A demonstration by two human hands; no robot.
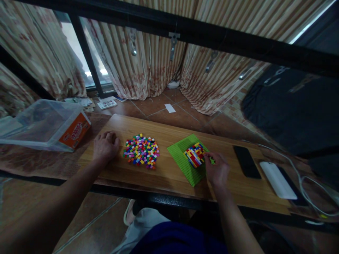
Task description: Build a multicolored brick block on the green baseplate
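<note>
My left hand (pixel 105 147) rests on the wooden board with its fingers loosely bent and the thumb apart, holding nothing. Just right of it lies a loose pile of small coloured toy bricks (pixel 142 151). A green studded baseplate (pixel 182 163) sits turned at an angle on the board, carrying a block of joined multicoloured bricks (pixel 194 155). At the right edge of that block, my right hand (pixel 217 170) pinches a tiny toy brick between thumb and fingertips; the fingers mostly hide it. Part of the baseplate's right side is covered by this hand.
A clear plastic bin (pixel 53 123) with an orange label stands at the left. Right of the baseplate lie a black phone (pixel 247 162), a white oblong device (pixel 278 180) and a white cable (pixel 300 181). A dark metal bar (pixel 159 21) with hanging clips crosses above the board (pixel 164 176).
</note>
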